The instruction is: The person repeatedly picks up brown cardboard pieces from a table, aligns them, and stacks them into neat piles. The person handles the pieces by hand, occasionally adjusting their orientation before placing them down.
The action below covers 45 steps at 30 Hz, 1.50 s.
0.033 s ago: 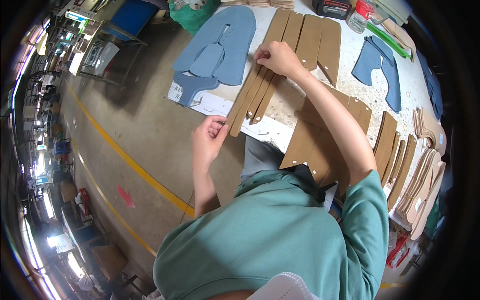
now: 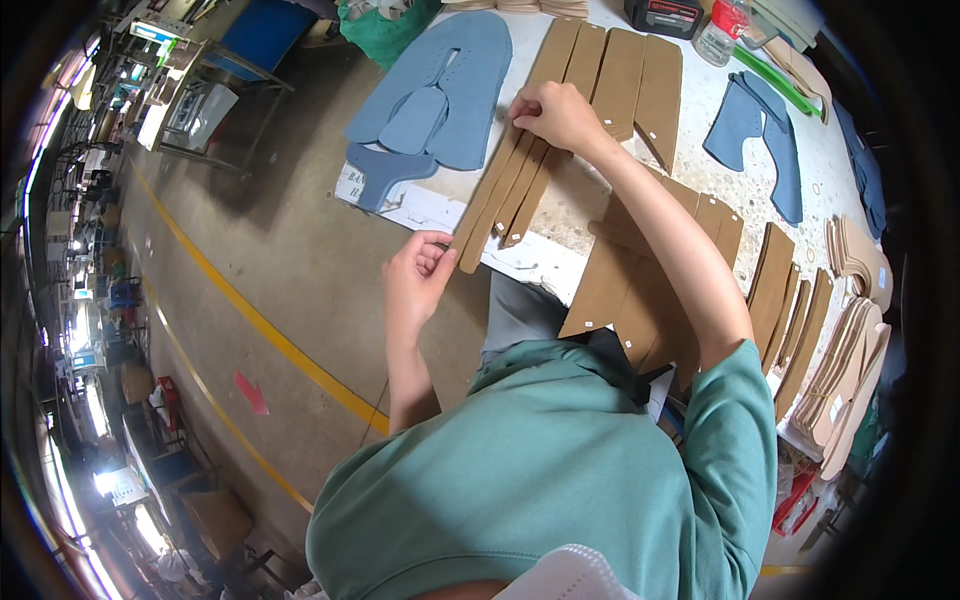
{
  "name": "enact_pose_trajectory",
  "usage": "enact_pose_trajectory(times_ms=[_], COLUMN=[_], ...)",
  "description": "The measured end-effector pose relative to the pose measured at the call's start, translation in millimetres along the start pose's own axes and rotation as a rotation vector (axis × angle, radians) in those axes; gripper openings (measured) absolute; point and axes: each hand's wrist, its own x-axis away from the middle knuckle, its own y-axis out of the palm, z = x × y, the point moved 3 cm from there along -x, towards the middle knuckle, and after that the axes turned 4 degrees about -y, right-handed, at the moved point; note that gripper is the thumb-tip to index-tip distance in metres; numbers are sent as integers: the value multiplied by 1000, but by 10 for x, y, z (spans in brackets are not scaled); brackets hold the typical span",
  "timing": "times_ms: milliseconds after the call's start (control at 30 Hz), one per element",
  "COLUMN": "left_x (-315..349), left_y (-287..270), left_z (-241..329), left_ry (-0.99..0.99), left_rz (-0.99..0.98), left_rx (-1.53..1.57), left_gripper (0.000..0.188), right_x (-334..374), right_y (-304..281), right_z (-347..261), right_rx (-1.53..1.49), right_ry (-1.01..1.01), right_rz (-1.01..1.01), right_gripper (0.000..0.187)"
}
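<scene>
A long, narrow brown strip (image 2: pixel 488 212) runs along the left edge of the work table, its near end jutting past the front edge. My left hand (image 2: pixel 414 278) pinches this near end between thumb and fingers. Farther up, the fingertips of my right hand (image 2: pixel 556 115) are closed on the strip's upper part. Beside it lie narrower brown strips (image 2: pixel 525 200) with small white stickers. Wider brown panels (image 2: pixel 620 80) lie beyond my right hand, and more brown pieces (image 2: pixel 635 285) spread under my right forearm.
Blue cut pieces (image 2: pixel 440 90) lie at the far left of the table (image 2: pixel 562 208), with another blue piece (image 2: pixel 740 125) at the right. A plastic bottle (image 2: pixel 715 45) stands at the back. Stacked beige pieces (image 2: pixel 845 370) sit at the right edge. A green bag (image 2: pixel 385 35) is behind.
</scene>
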Motion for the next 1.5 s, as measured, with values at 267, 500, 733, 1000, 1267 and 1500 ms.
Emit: enact_pose_trajectory(times_ms=[267, 500, 733, 1000, 1267, 1500], left_x=[-39, -90, -129, 125, 29, -137], left_y=[231, 382, 329, 357, 1078, 1390], left_z=[310, 271, 607, 1157, 955, 892], left_ry=[385, 308, 421, 518, 393, 435], left_rz=[276, 301, 148, -428, -658, -342], left_rx=[-290, -359, -51, 192, 156, -248], left_gripper=[18, 20, 15, 11, 7, 17], right_x=[165, 729, 1145, 1925, 3061, 3120], right_y=[-393, -821, -658, -743, -1088, -1003], right_z=[-97, -285, -883, -1054, -393, -265], right_rx=[-3, -55, -160, -669, -343, 458], right_ry=[-59, -22, -213, 111, 636, 540], right_rz=[208, 254, 105, -229, 347, 542], right_gripper=[16, 13, 16, 29, 11, 20])
